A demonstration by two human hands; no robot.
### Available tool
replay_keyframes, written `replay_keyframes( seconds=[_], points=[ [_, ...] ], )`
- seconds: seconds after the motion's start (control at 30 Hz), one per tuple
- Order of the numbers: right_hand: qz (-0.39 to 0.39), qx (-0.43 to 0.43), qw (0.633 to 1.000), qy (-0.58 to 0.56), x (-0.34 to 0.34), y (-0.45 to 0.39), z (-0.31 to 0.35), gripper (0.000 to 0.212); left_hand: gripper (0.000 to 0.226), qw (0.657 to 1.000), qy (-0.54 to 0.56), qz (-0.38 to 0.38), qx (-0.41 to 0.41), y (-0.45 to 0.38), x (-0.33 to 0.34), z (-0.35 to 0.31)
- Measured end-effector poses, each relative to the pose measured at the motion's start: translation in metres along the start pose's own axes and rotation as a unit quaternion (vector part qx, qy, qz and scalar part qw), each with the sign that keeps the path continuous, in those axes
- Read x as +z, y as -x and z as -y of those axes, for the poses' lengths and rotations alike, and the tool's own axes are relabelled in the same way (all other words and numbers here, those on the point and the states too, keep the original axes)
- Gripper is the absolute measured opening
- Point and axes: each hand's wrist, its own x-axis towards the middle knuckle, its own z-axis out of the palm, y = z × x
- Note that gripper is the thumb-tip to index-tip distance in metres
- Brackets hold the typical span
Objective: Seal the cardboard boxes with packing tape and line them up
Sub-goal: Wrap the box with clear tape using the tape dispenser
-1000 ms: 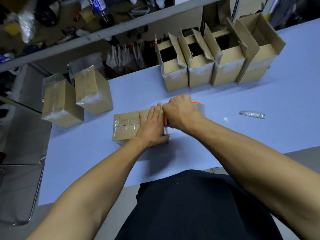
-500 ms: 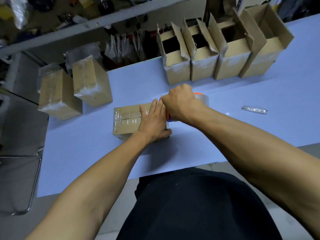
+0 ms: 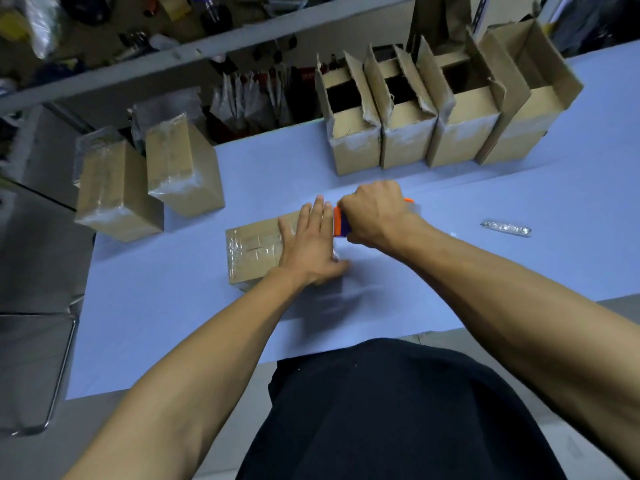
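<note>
The left hand (image 3: 313, 247) lies flat with fingers straight, pressing down on the right-hand part of the box (image 3: 254, 252) being sealed, while the right hand (image 3: 372, 213) is curled tight around an orange tape dispenser (image 3: 341, 221) held just beside the left fingertips, at the box's right end. The box lies on its side near the middle of the counter (image 3: 519, 265), straight ahead of the person, with its long axis running left to right; both hands crowd its right end, the right one nearer the edge where the tape would be cut or wrapped over, the left one holding the box still. So, by my judgement, the coming move turns on the dispenser pulling off the right end while the left palm keeps the box from sliding. The box is plain brown cardboard, its top flaps closed and already glossy with clear tape, wrinkled at the left end. To the far left stand two sealed boxes (image 3: 152, 181) side by side, shiny with tape, close to the counter's left edge. Along the back stands a row of four open boxes (image 3: 440, 133), touching one another, flaps up and not yet sealed. A small crumpled strip (image 3: 505, 227) lies well apart to the right.
</note>
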Motion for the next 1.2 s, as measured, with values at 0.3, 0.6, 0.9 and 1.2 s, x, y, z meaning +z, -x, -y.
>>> replay_keyframes(
  seconds=[0.3,0.6,0.9,1.2],
  points=[
    [-0.043,0.038,0.973,-0.226,0.013,0.009,-0.042,0.056,0.08,0.996,0.083,0.003,0.04,-0.003,-0.032,0.057],
    [-0.116,0.019,0.926,-0.359,0.016,0.01,-0.05,0.069,0.056,0.938,0.256,-0.108,-0.21,0.012,0.003,0.017],
    [-0.137,-0.033,0.939,-0.315,0.014,0.0,-0.056,0.072,0.047,0.901,0.286,-0.212,-0.246,0.014,-0.001,0.011],
    [-0.131,-0.083,0.947,-0.282,0.01,-0.006,-0.054,0.073,0.05,0.901,0.296,-0.215,-0.235,0.028,-0.045,0.027]
  ],
)
